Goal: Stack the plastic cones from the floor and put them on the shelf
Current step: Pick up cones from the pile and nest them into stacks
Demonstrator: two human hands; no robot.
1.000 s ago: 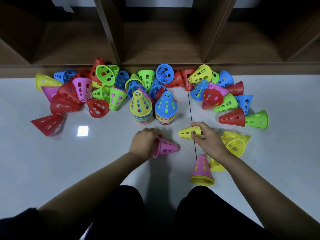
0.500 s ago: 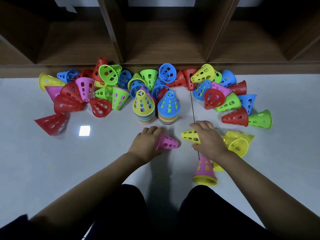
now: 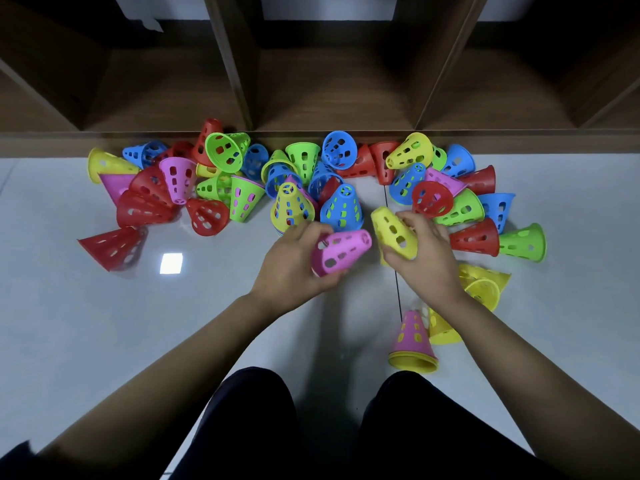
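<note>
Newly lifted off the floor [image 3: 104,341], the pink cone [image 3: 341,252] is gripped by the left hand [image 3: 291,268] and the yellow cone [image 3: 393,232] by the right hand [image 3: 426,261], mid-frame. Stacking is in hand; each must likely be turned upright onto the stacks [image 3: 291,209] just above.

Left hand [image 3: 287,268], right hand [image 3: 427,263], forearms [image 3: 166,368] bare; black trousers [image 3: 249,431] on knees.

Perforated bright plastic cones [image 3: 341,252] look smooth, slightly shiny; the pale tiled floor [image 3: 86,323] is glossy; the dark-brown wooden shelf [image 3: 332,88] matt.
</note>
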